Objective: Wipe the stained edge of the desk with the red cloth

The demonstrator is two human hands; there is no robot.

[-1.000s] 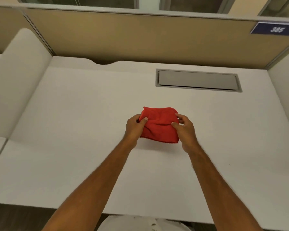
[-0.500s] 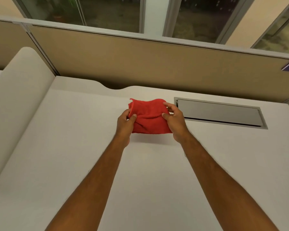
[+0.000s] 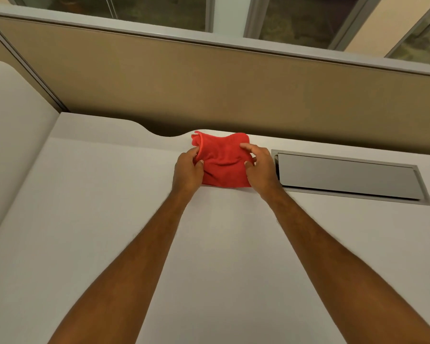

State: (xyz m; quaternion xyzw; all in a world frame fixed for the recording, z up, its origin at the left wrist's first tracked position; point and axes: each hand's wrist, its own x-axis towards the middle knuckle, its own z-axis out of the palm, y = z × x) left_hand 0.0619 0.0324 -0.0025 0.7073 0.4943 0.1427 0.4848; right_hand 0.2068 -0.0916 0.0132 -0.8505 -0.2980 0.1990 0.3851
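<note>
A bunched red cloth (image 3: 222, 161) rests on the white desk (image 3: 97, 207) close to its far edge, just right of a curved cut-out (image 3: 168, 131) in that edge. My left hand (image 3: 187, 171) pinches the cloth's left side and my right hand (image 3: 258, 166) grips its right side. Both arms reach forward across the desk. No stain shows on the far edge from here.
A grey recessed cable flap (image 3: 349, 176) lies in the desk right beside my right hand. A tan partition panel (image 3: 233, 88) stands behind the far edge, with windows above. A white side divider (image 3: 13, 135) rises on the left.
Both hands have carried the red cloth from the middle of the desk away from me to its far edge. The view has tilted upward, and the cloth now sits next to the cut-out.
</note>
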